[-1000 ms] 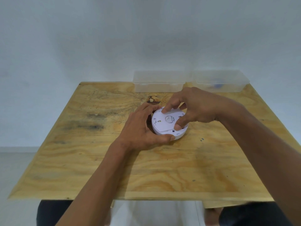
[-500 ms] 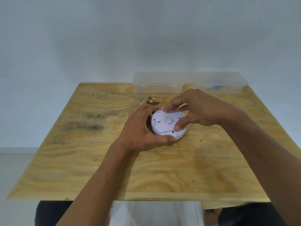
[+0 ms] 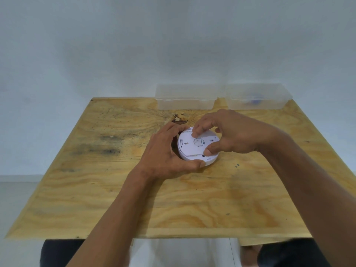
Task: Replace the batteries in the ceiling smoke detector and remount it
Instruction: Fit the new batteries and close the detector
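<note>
A round white smoke detector lies back-side up near the middle of the plywood table. My left hand wraps its left and front rim, thumb pressed on the near edge. My right hand grips the white back plate from above, fingertips on its far edge and thumb on its near right edge. The back plate sits slightly turned and offset on the body. No batteries are visible.
Two clear plastic boxes stand at the table's far edge: one behind the detector, another to its right with something blue inside. A dark knot marks the wood behind the detector. A pale wall rises behind the table.
My right hand has shifted on the back plate and the plate has rotated a little; its markings now face differently. My left hand has kept its hold on the rim.
</note>
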